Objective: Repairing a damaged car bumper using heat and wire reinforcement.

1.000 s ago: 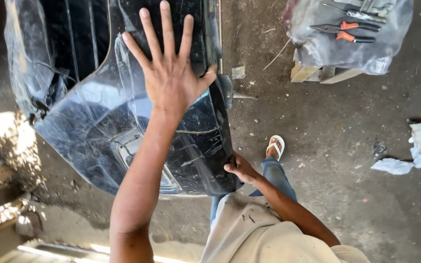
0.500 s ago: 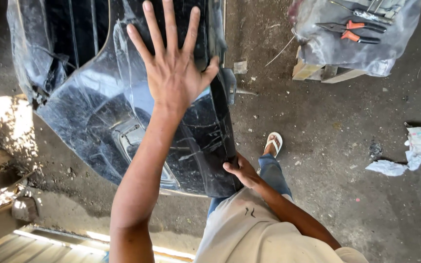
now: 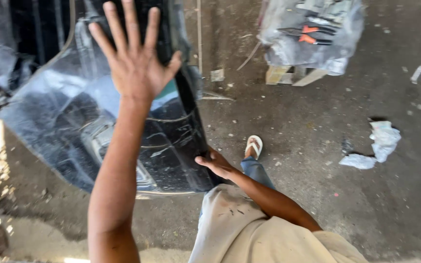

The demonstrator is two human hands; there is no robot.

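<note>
- One large black car body panel (image 3: 171, 141), glossy and scuffed, stands on the concrete floor (image 3: 317, 195) at the left of the view, wrapped in part in clear plastic sheeting (image 3: 40, 97).
- Two bare hands are at work on it. The left hand (image 3: 135, 63) is raised flat against the panel's upper part, all five fingers spread wide, its grip released and closed on nothing.
- The right hand (image 3: 215, 163) rests low at the panel's right-hand edge, near its bottom corner, fingers extended and touching the black surface; whether they curl behind the edge cannot be told.
- One foot in a white sandal (image 3: 254, 146) stands on the floor just beside the panel's lower edge, below a blue-trousered leg.
- One clear plastic bag (image 3: 313, 39) sits at the floor's far side, on pale wooden blocks (image 3: 293, 75). Inside it lie several hand tools with dark shafts, at least two of them with orange handles (image 3: 310, 34); the full count is blurred by the plastic.
- Two crumpled white scraps (image 3: 383, 139) lie together on the floor toward the right edge, well apart from the panel.
- Small litter and chips are scattered across the concrete.
</note>
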